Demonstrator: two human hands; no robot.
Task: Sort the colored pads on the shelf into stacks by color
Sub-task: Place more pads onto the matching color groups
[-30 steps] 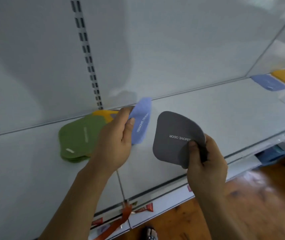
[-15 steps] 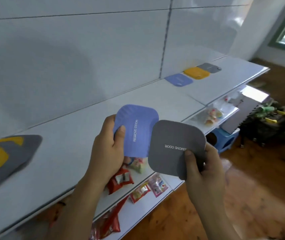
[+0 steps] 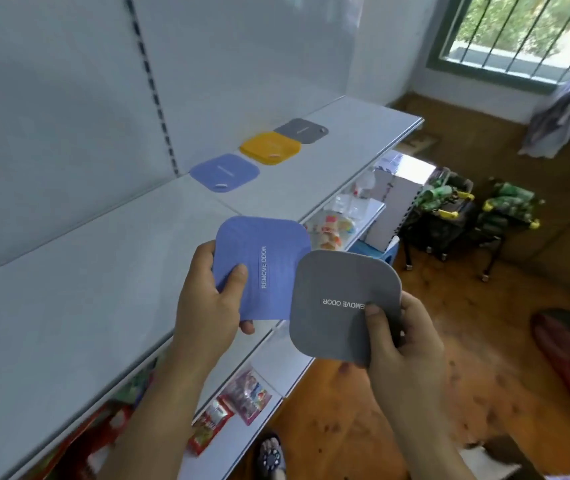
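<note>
Head view gives me both hands raised in front of the white shelf, each with one pad. I see my left hand pinching a blue pad by its lower left corner, thumb pressed on the printed face and the other fingers curled behind it; the words "REMOVE ODOR" run up the pad's middle. My right hand grips a grey pad at its right edge, thumb on top beside the same lettering, which reads upside down from where I look, and the fingers wrap round the back. The grey pad's upper left corner overlaps the blue pad's right edge, so the two are touching or nearly so; I cannot tell which. Both pads hang in the air over the shelf's front lip, not resting on it.

Further along the shelf, toward the back panel, I make out three stacks lying flat in a row: a blue stack nearest, a yellow stack just beside it, and a grey stack beyond that. Below the shelf, lower tiers carry snack packets. A barred window sits at upper right above the wooden floor.
</note>
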